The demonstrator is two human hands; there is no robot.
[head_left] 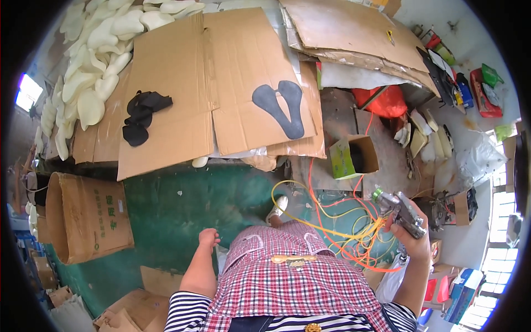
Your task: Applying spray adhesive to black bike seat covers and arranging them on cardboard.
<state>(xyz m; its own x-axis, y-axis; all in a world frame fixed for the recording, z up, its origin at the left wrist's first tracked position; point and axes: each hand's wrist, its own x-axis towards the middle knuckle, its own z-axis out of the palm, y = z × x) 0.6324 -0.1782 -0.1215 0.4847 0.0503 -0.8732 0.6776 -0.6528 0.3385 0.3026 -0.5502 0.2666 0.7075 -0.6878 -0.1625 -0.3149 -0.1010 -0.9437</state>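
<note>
Spray gun at approx 3–4 o'clock, in R hand, fingers clamped round it. Looks like metal, so prob. stiff, a bit heavy, poss. slick; best hold well back from green tip. Yellow hose nr it, 4 o'clock. L hand at 7, fingers loosely curled, can't tell if touching, nothing seen in it. Dark V-shaped pad at 12–1, on cardboard; black cloth at 10.

In my right hand I hold a metal spray gun, while my left hand hangs loosely curled above the green floor. A dark V-shaped pad and black pieces lie on the cardboard ahead.
</note>
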